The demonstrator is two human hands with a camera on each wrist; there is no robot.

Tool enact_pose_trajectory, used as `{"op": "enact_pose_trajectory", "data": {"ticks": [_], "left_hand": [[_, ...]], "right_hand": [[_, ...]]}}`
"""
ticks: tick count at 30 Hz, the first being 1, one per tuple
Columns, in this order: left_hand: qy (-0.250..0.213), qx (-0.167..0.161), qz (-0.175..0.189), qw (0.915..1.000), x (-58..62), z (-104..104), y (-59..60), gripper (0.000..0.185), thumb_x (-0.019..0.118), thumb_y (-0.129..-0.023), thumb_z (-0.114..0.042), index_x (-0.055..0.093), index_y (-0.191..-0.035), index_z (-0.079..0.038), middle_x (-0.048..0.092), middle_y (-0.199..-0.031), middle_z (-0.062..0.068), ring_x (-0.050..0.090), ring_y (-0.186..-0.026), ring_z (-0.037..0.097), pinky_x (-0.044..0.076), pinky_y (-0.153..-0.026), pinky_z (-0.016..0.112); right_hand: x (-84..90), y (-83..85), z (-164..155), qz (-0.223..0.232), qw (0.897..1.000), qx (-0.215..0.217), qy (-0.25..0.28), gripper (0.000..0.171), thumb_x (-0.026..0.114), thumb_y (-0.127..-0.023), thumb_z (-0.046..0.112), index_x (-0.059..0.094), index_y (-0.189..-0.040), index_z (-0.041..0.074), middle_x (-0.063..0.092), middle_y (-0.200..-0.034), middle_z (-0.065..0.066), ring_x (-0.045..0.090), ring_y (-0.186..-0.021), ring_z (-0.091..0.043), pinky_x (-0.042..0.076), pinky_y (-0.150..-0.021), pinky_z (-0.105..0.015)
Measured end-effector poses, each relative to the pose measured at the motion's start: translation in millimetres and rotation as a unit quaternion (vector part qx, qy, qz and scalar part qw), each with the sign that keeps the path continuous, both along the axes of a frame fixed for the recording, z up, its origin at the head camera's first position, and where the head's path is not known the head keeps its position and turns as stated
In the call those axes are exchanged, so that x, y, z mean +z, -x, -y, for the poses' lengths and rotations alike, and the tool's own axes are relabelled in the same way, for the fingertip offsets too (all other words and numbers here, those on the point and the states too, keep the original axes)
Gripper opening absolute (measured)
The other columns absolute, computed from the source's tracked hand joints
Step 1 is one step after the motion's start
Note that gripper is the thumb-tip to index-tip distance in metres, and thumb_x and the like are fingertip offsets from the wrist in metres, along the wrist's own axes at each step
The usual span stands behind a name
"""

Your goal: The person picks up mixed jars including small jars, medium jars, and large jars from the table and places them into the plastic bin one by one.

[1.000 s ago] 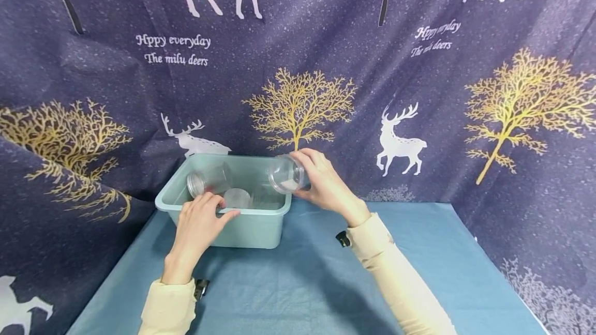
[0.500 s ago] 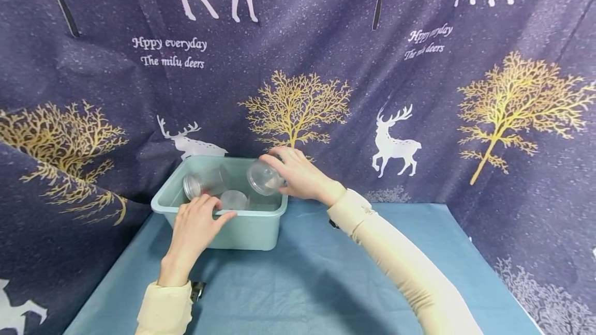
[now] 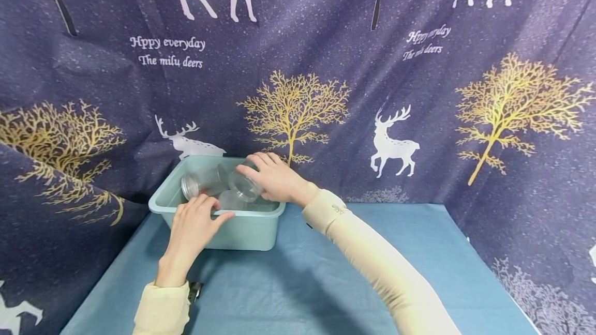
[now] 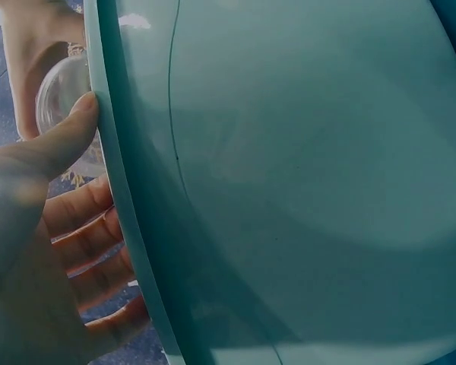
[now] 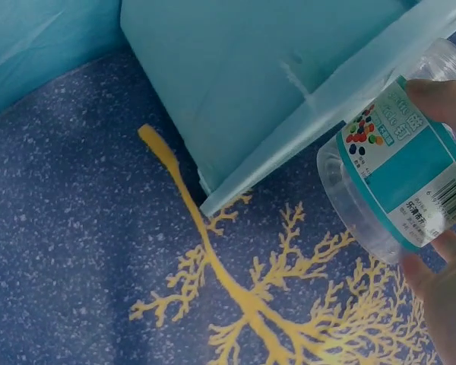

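**Right hand tipping a jar into the bin**

The right hand (image 3: pixel 274 180) is gripping a clear labelled plastic jar (image 3: pixel 244 186), its long axis slanting down-left inside the teal bin (image 3: pixel 253 231). The left hand (image 3: pixel 193 226) is clasping the near rim; another jar (image 3: pixel 202 182) is lying beyond.

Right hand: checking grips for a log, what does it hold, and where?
The right hand grips a clear plastic jar around its labelled side wall, over the pale green plastic bin.
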State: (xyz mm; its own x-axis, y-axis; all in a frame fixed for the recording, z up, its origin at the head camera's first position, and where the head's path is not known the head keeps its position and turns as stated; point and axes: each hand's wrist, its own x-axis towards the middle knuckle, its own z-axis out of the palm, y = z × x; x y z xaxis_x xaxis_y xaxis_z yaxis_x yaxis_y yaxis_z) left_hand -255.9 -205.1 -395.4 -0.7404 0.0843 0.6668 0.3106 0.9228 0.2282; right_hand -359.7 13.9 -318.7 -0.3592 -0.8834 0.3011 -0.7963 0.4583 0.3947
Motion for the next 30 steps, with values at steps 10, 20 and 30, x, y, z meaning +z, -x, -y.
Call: {"op": "enact_pose_trajectory", "data": {"ticks": [10,20,30], "left_hand": [[0.003,-0.001,0.016,0.9999,3.0,-0.9,-0.2,0.038,0.080,-0.078,-0.042,0.065,-0.087,-0.008,0.060,-0.084,0.006,0.060,-0.080,0.031,0.039,-0.075,0.051],[0.002,-0.006,0.018,0.9998,1.7,-1.5,0.7,0.038,0.079,-0.079,-0.043,0.066,-0.088,-0.008,0.061,-0.085,0.006,0.060,-0.081,0.030,0.039,-0.077,0.052],[-0.006,-0.004,0.030,0.9995,4.7,-0.4,-3.3,0.037,0.079,-0.080,-0.041,0.065,-0.088,-0.008,0.060,-0.086,0.007,0.060,-0.081,0.032,0.038,-0.076,0.053]], "right_hand": [[-2.2,3.3,6.7,-0.004,1.000,-0.003,-0.013,0.081,0.080,-0.082,0.027,0.035,-0.149,0.018,0.038,-0.145,-0.012,0.032,-0.137,-0.029,0.025,-0.111,-0.046],[-11.0,9.5,2.0,-0.031,0.999,-0.012,-0.027,0.090,0.079,-0.080,0.029,0.027,-0.153,0.019,0.036,-0.148,-0.014,0.030,-0.138,-0.031,0.023,-0.111,-0.048],[-11.1,7.9,-1.8,-0.002,0.999,-0.034,-0.021,0.078,0.067,-0.090,0.029,0.025,-0.155,0.019,0.031,-0.152,-0.014,0.026,-0.141,-0.031,0.021,-0.112,-0.049]]}}
